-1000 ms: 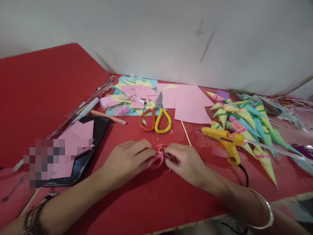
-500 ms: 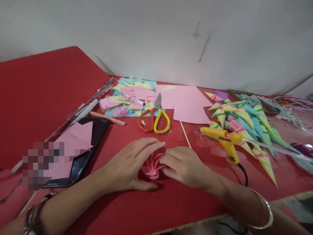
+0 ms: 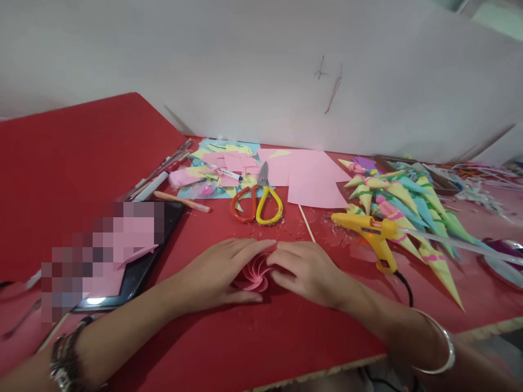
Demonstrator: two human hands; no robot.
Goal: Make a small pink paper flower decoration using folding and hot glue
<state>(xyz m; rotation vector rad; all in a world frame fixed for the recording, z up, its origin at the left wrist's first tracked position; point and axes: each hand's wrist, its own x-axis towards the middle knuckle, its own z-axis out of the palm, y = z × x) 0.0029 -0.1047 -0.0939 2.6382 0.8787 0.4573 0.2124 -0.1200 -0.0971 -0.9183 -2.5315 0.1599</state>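
A pink swirled paper flower [image 3: 255, 274] rests on the red table between my two hands. Around its left side curves my left hand [image 3: 220, 269], with fingers over the top and the thumb below, closed on the paper. My right hand [image 3: 306, 272] has its fingertips pressed to the flower's right edge. Beyond my hands lie scissors [image 3: 262, 201] with one red and one yellow handle. A thin stick [image 3: 306, 223] is partly behind my right hand. The yellow glue gun [image 3: 370, 234] lies to the right, its clear glue stick pointing right.
Pink sheets [image 3: 314, 179] and paper scraps [image 3: 229, 163] lie near the wall. Several paper cones [image 3: 408, 201] are piled at the right. A black tray [image 3: 143, 277] with pink paper is at the left, beside pixelated patches. An orange stick [image 3: 182, 200] lies behind it.
The flower's petals look lower and more tightly swirled between my hands. The view has tilted slightly, and the pink paper over the black tray has shifted.
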